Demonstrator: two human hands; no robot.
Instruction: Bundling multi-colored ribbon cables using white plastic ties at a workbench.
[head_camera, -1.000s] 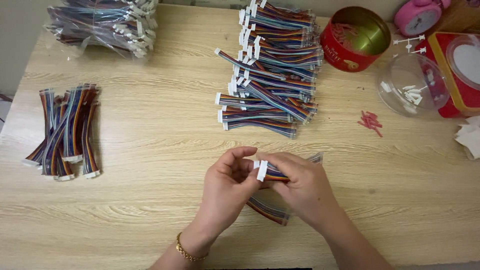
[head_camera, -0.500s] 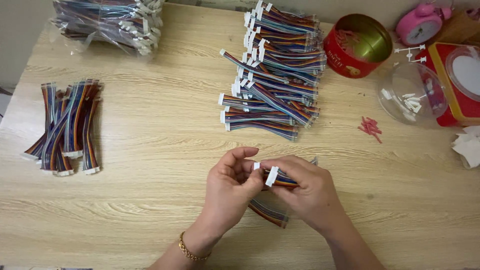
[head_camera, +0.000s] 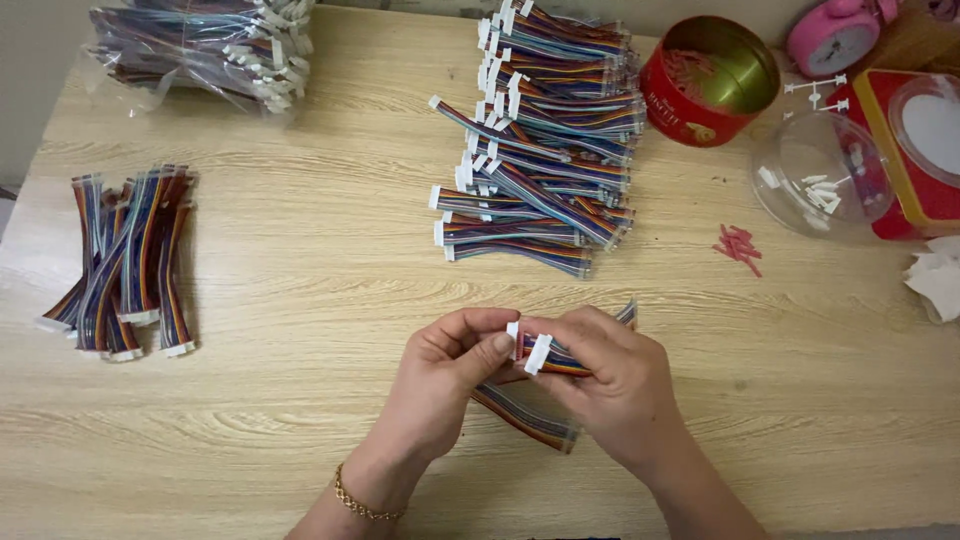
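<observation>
My left hand (head_camera: 445, 375) and my right hand (head_camera: 610, 385) meet over the front middle of a wooden table (head_camera: 300, 300). Together they pinch a short rainbow ribbon cable (head_camera: 560, 358) by its white connectors (head_camera: 537, 353). The left thumb and forefinger press on one connector; the right hand wraps around the cable body. Another multicoloured cable (head_camera: 525, 415) lies on the table under both hands, partly hidden. A gold bracelet sits on my left wrist.
A large stack of the same cables (head_camera: 545, 140) stands at the back centre. A smaller pile (head_camera: 125, 260) lies at the left, a clear bag of cables (head_camera: 200, 45) at the back left. A red tin (head_camera: 710, 85), clear bowl (head_camera: 820, 175), small red pieces (head_camera: 738, 247) sit right.
The hands stay in the same spot; the white connectors have shifted slightly between the fingers as the cable is turned.
</observation>
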